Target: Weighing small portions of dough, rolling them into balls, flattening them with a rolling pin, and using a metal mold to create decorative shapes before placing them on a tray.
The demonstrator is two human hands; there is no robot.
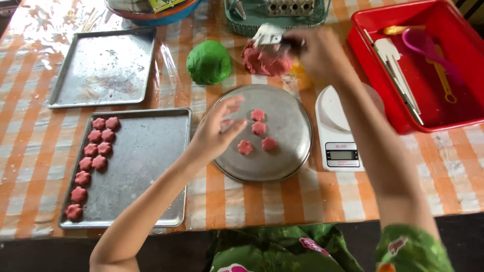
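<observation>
Green floral sleeves sat lowest in view. Left hand hovered open over the round metal plate with 4 pink flower cookies on the desk. Right hand gripped a white scraper against the pink dough lump.

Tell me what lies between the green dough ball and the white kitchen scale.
In the head view, the pink dough lump sits between the green dough ball and the white kitchen scale, with the right hand over it holding a small tool; the round tray's upper rim lies there too.
</observation>
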